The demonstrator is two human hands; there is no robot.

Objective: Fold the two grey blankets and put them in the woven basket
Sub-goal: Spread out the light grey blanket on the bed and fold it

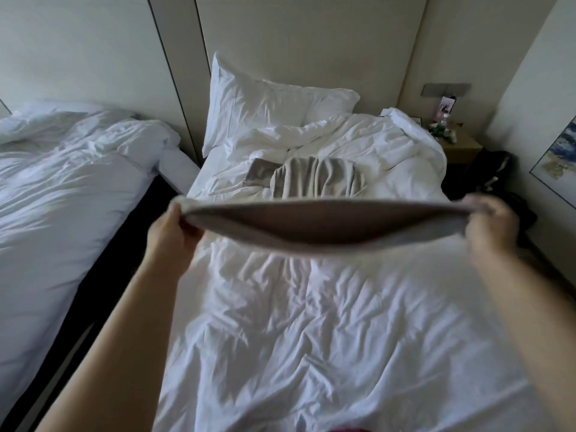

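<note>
Now left hand (174, 232), right hand (489, 226) grip grey blanket (327, 224) ends, stretched between, above bed (311, 338).

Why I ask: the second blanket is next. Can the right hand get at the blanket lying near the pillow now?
Probably not yet: the right hand grips one end of the stretched blanket, which hangs between it and the crumpled blanket farther up the bed. Nothing else blocks the way.
</note>
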